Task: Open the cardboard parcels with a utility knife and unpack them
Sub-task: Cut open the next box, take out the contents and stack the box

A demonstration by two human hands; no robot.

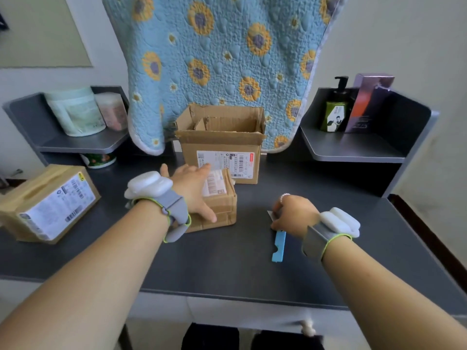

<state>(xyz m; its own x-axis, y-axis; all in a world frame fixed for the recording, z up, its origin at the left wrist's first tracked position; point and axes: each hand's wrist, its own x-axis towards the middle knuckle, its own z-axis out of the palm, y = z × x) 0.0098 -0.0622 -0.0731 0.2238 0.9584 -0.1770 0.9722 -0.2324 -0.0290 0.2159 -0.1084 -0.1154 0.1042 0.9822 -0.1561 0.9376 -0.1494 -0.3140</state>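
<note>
Left hand [194,190] lies flat on the small parcel [218,200], right hand [294,214] pinches the blue knife [279,245]; I'd cut shallow, away from those fingers.

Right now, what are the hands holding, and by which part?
The right hand grips the blue utility knife near its blade end as it lies on the desk. The left hand rests on the small parcel's top.

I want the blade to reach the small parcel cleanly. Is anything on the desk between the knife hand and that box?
Nothing visible. The right hand grips the blue utility knife on the desk, and only bare desk lies between it and the small parcel, which the left hand rests on.
</note>
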